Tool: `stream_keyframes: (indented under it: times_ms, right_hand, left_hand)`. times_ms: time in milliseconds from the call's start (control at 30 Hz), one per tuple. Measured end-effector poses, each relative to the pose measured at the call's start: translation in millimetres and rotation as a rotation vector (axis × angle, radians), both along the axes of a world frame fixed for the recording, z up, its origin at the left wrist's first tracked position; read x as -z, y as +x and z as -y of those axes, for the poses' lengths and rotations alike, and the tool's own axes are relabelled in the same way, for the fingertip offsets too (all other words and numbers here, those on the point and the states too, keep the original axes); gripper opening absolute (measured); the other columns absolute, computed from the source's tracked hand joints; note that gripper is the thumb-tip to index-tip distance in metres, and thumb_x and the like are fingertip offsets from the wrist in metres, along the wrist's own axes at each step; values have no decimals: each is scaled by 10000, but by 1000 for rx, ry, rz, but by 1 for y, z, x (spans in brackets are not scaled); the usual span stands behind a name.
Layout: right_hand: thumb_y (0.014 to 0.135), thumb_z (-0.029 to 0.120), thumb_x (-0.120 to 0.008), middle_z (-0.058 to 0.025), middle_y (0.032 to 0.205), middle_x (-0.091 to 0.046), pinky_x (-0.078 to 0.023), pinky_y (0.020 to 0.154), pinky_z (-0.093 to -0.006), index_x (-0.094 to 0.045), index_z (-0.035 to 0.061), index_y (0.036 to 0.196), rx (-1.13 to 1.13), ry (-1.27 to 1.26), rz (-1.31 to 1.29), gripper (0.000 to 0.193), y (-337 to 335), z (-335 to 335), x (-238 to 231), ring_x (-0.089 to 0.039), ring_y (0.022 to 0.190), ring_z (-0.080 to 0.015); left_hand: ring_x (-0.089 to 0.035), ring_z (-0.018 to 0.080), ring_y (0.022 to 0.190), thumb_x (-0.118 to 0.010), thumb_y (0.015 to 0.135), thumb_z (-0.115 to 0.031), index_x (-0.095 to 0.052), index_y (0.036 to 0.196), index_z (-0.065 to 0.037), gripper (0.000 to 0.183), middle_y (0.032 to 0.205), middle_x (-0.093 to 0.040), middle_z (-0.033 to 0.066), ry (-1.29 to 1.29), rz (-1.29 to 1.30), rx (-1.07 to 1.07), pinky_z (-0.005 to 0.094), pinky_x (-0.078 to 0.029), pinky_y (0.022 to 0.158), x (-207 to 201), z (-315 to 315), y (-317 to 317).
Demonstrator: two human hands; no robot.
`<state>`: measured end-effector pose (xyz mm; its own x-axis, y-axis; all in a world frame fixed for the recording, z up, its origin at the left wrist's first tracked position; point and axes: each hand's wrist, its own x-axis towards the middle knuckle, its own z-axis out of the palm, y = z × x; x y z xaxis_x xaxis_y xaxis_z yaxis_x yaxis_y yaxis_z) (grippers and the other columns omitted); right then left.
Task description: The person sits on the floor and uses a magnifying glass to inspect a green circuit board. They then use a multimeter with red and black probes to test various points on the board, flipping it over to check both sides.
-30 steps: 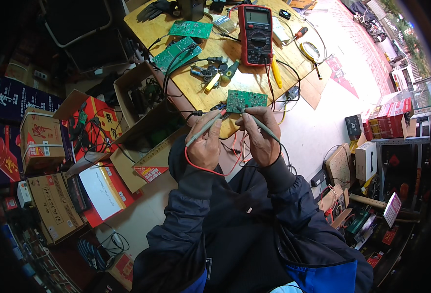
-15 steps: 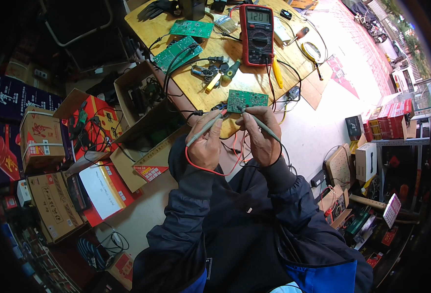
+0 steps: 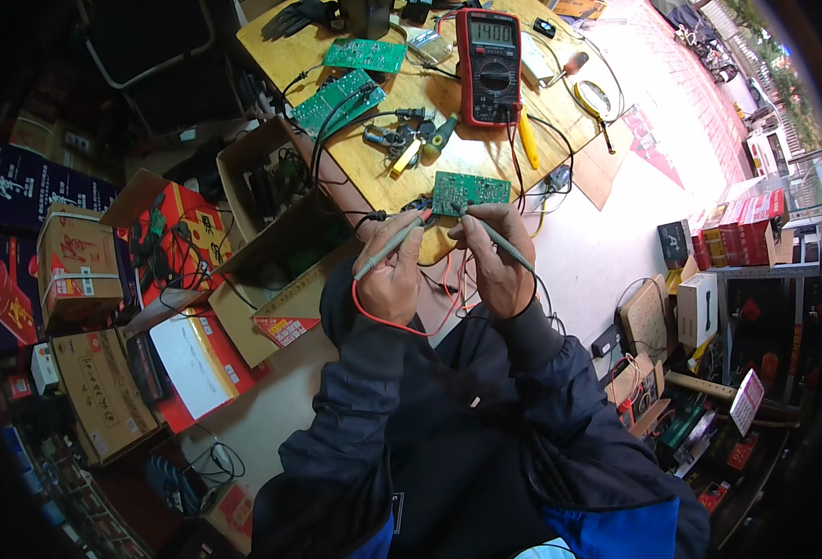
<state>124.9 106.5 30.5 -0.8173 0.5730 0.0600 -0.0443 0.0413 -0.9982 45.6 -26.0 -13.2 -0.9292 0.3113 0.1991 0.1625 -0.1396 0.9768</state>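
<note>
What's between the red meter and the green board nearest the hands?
In the head view, a strip of yellow tabletop, with thin leads running down its right side from the red meter past the green board.

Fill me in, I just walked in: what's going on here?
A person is holding two pen-shaped test probes over a workbench. The left hand grips a grey, red-wired probe; the right hand grips a grey, dark-wired probe. Both point toward the near edge of a rectangular green circuit board; whether the tips touch it is unclear. Beyond, a red-and-black multimeter showing digits sits on the yellow wooden table.
</note>
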Motion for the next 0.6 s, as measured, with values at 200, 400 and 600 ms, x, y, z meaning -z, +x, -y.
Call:
stream_keyframes:
  times_ms: [200,400,600]
  right_hand:
    - [1084,111,-612,-136,1081,-704,-572,890,-316,-578,-30,1225,34,-66,-42,202,5,5,-4,-706,967,-180]
    - [1069,84,-628,-127,1052,-711,-565,857,-286,-578,-36,1210,63,-89,-86,192,12,3,-4,-713,968,-159]
    - [1067,76,-629,-138,1056,-713,-574,863,-290,-578,-41,1205,49,-68,-64,188,15,0,-3,-721,958,-164]
  left_hand:
    - [-690,182,1023,-670,1047,-88,-712,1231,50,234,1183,-731,127,40,33,4,300,-550,926,1,1,1]
    - [-684,154,953,-685,1047,-143,-719,1240,48,274,1179,-738,106,93,85,-11,287,-556,888,-1,0,2]
    - [-681,152,954,-691,1047,-157,-722,1240,47,284,1201,-754,122,117,93,-20,287,-561,872,2,-3,2]
